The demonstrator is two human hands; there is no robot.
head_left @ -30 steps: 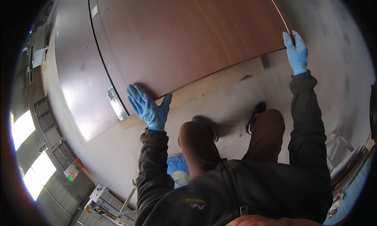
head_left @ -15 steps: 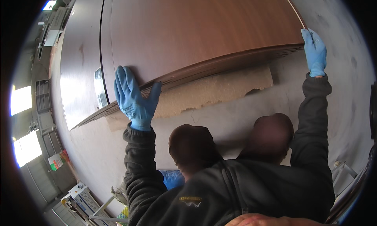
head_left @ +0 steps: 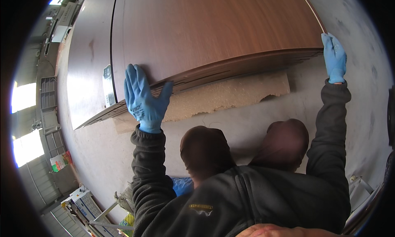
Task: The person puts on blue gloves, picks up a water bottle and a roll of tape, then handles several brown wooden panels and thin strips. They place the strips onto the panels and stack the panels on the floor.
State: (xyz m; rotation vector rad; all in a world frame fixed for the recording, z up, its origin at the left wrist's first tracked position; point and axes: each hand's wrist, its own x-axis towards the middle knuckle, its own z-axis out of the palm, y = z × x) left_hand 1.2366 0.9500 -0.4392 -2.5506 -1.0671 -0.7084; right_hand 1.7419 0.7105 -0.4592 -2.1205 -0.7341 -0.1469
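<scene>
A large brown wood-grain panel (head_left: 222, 23) lies on top of a stack of thin panels whose uneven edges (head_left: 247, 68) face me. My left hand (head_left: 147, 99), in a light-blue glove, rests on the panel near its front left corner. Its fingers are stretched out and the thumb spreads to the side over the front edge. At the front right corner, my right hand (head_left: 334, 58), gloved alike, grips the panel's edge with its fingers held together. Part of that grip is hidden under the panel.
Torn brown cardboard (head_left: 230, 98) lies beneath the stack on the grey floor (head_left: 98, 154). Left of the panel is another dark, shiny panel (head_left: 90, 47) with a pale label (head_left: 108, 85). Boxes (head_left: 84, 204) and a metal frame (head_left: 103, 214) stand at lower left.
The whole view has shifted slightly to the right. Both hands keep their places on the panel, with no clear movement of it.
</scene>
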